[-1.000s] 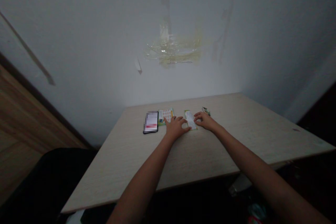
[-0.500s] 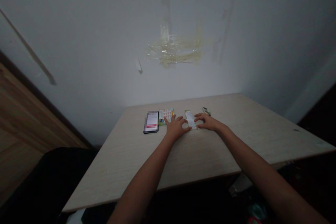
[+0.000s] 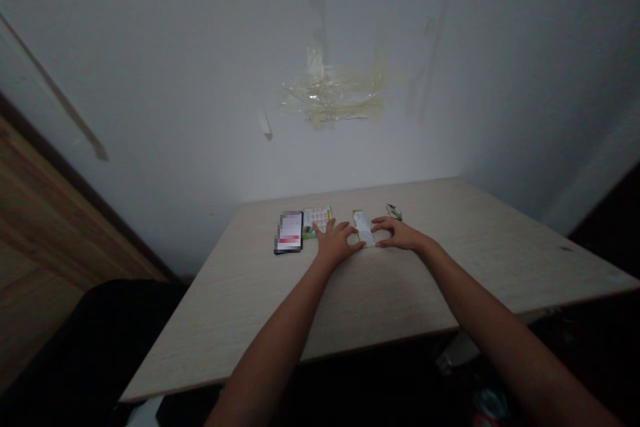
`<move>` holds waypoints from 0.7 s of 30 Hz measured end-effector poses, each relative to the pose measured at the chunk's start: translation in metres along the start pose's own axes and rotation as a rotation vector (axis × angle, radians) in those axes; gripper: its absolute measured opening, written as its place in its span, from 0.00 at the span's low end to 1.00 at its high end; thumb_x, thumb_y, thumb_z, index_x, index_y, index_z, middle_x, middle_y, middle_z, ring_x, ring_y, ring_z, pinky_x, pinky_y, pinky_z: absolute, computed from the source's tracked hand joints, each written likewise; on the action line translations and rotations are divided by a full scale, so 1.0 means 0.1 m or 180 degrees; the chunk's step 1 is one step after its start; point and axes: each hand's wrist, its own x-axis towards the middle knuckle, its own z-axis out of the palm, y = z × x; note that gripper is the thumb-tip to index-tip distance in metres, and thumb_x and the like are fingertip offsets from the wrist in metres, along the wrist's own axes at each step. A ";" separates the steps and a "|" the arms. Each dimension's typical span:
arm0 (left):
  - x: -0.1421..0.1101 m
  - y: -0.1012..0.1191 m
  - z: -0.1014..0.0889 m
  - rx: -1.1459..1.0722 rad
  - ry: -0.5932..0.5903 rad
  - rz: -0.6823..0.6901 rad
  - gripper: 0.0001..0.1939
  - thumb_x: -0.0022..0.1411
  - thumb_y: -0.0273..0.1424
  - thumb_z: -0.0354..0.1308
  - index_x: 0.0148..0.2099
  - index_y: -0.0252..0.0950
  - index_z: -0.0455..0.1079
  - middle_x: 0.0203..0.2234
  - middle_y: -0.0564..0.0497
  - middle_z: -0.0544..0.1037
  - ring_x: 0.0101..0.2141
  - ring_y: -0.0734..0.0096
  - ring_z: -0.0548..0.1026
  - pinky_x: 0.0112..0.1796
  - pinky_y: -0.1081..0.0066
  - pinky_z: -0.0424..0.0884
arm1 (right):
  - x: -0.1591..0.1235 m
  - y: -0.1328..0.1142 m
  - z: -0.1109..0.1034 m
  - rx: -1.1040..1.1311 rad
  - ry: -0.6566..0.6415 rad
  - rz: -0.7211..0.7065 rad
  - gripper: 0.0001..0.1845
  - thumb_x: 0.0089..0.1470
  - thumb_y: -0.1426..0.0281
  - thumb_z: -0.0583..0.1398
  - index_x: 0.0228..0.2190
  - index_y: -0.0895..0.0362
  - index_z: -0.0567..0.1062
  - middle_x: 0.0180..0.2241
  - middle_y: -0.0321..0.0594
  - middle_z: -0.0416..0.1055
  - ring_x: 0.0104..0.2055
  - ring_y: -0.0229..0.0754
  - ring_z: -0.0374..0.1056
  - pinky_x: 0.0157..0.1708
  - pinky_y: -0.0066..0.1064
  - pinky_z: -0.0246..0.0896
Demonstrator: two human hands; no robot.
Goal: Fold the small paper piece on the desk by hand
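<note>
A narrow printed slip of paper with a green top end lies flat on the table between my two hands. My left hand rests at its left side, fingers spread, with the thumb near the lower left corner. At the right edge is my right hand, its fingers curved and apart, the tips at or close to the paper. Another printed sheet, coloured and with a grid of small pictures, lies behind my left hand, which partly covers it.
A phone with a lit, blurred screen lies left of the printed sheet. Behind my right hand is a small green and white piece, partly hidden. The pale table meets a wall with old tape on it.
Both hands keep nearly the same place at the sides of the paper slip. The right-hand fingers shift very slightly; the paper lies as before.
</note>
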 end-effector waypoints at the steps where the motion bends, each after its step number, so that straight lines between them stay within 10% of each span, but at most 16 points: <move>1: 0.00 0.00 0.00 -0.0003 -0.0014 -0.0007 0.25 0.57 0.59 0.54 0.52 0.57 0.72 0.61 0.57 0.68 0.65 0.42 0.53 0.57 0.25 0.28 | 0.00 0.00 0.01 0.0022 0.0055 -0.0003 0.20 0.46 0.61 0.69 0.43 0.51 0.81 0.58 0.46 0.67 0.60 0.52 0.62 0.62 0.48 0.54; 11: -0.01 0.04 -0.05 0.0017 -0.0081 -0.0013 0.25 0.58 0.59 0.53 0.53 0.58 0.72 0.61 0.58 0.68 0.65 0.43 0.52 0.58 0.26 0.28 | 0.14 -0.01 0.15 -0.0201 0.0706 0.0017 0.06 0.51 0.69 0.64 0.30 0.53 0.83 0.44 0.45 0.75 0.49 0.49 0.71 0.55 0.46 0.61; 21: 0.00 0.02 -0.06 -0.0024 -0.0143 -0.0021 0.26 0.57 0.59 0.54 0.54 0.57 0.72 0.61 0.57 0.68 0.65 0.42 0.52 0.57 0.26 0.28 | 0.14 0.00 0.10 -0.0141 0.0504 -0.0121 0.08 0.47 0.67 0.67 0.33 0.54 0.82 0.46 0.46 0.74 0.50 0.49 0.70 0.56 0.44 0.61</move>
